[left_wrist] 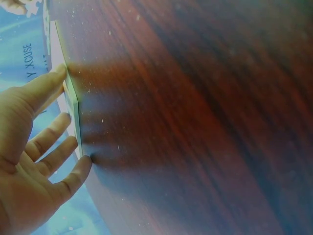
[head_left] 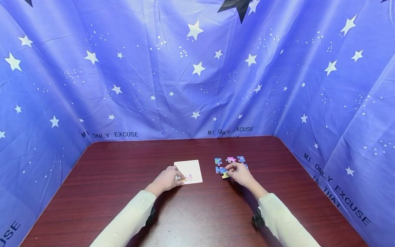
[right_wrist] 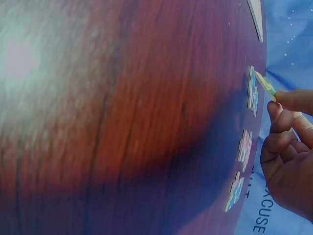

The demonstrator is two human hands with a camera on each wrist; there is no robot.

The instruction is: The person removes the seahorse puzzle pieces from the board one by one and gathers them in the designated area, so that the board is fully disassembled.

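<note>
A thin square white board [head_left: 192, 168] lies on the table, with a pink and yellow jigsaw piece [head_left: 189, 177] at its near edge. My left hand [head_left: 168, 179] is at the board's near left corner. In the left wrist view its spread fingertips touch the edge of the board [left_wrist: 77, 115]. To the right, my right hand [head_left: 240, 173] pinches a yellow-green jigsaw piece [right_wrist: 265, 85] between thumb and forefinger, tilted, just over a blue jigsaw piece [head_left: 220, 170]. Behind that hand lie a pink jigsaw piece [head_left: 230, 160] and more blue ones, partly covered by the fingers.
The dark red wooden table [head_left: 123, 171] reaches back to a blue star-printed cloth [head_left: 172, 68], which hangs at the back and on both sides. Loose jigsaw pieces [right_wrist: 235, 192] lie in spaced rows right of the board. Light glares on the near tabletop.
</note>
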